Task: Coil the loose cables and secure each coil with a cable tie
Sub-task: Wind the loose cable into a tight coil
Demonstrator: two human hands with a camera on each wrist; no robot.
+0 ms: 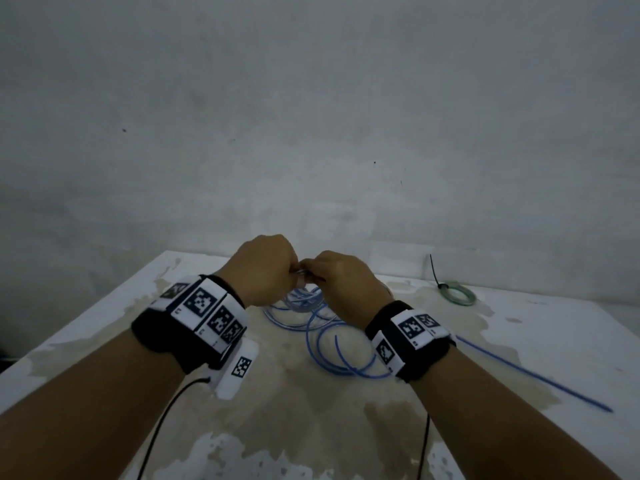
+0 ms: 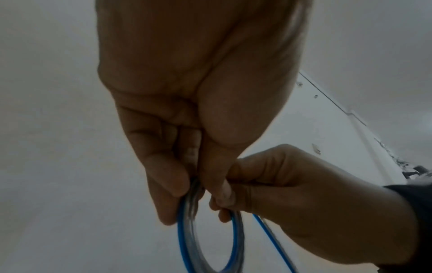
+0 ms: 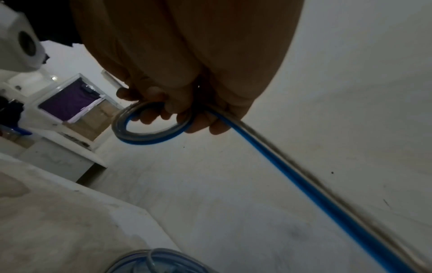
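both hands up over the stained white desk (image 1: 104,327). left hand (image 1: 265,268) and right hand (image 1: 341,282) each pinch the top of a small loop in the blue-and-clear cable (image 1: 332,344), fingers curled, knuckles touching. rest of it sprawls on the desk under them. right of that, a green coil (image 1: 459,293) with a black cable tie (image 1: 435,270).

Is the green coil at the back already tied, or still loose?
Tied, it seems: the green coil lies flat on the table as one tight ring, with a black cable tie sticking up from its edge.
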